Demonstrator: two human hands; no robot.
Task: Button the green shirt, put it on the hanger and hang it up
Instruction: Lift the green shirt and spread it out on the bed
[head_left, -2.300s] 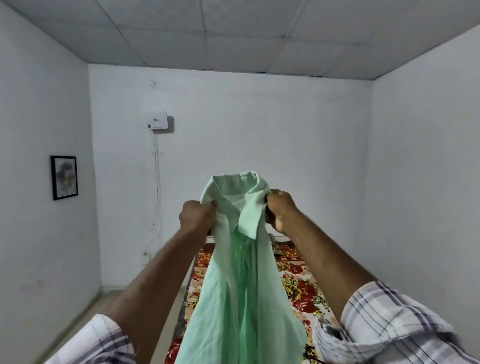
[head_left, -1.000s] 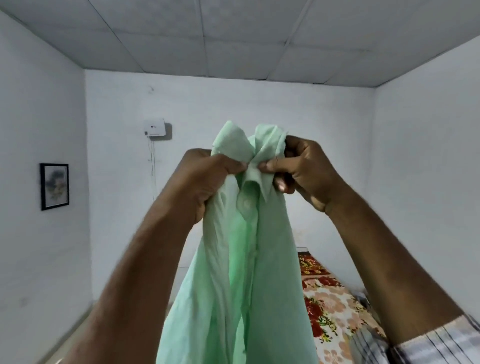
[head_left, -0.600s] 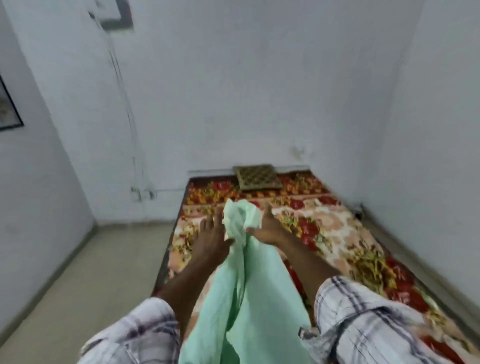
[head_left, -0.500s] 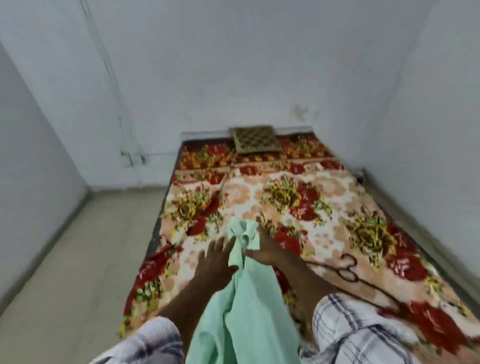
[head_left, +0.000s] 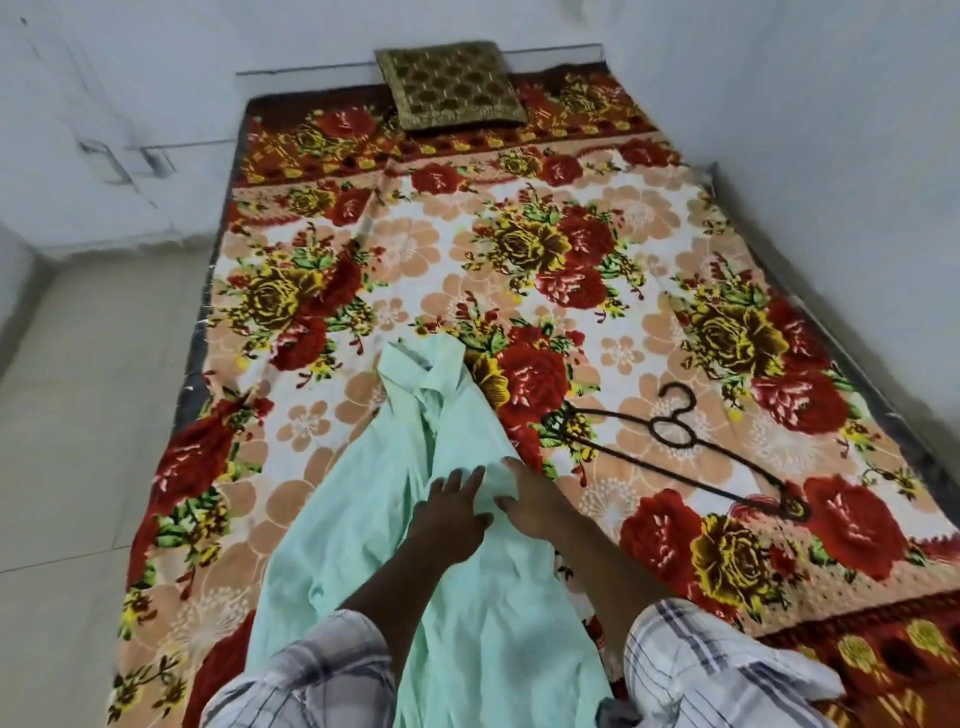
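Observation:
The pale green shirt (head_left: 395, 499) lies lengthwise on the flowered bed cover (head_left: 571, 291), collar end pointing away from me. My left hand (head_left: 452, 512) rests on the shirt's middle with fingers spread and straight. My right hand (head_left: 535, 501) lies beside it on the shirt's right edge, fingers also extended. A dark wire hanger (head_left: 675, 447) lies flat on the cover to the right of the shirt, apart from both hands.
A brown patterned cushion (head_left: 449, 85) sits at the far end of the bed against the white wall. Pale floor tiles (head_left: 88, 415) run along the bed's left side. A white wall borders the bed on the right.
The shirt, held up by its collar a second ago, has been lowered and laid flat on the bed. Both hands let go of the collar and slid back to the shirt's middle.

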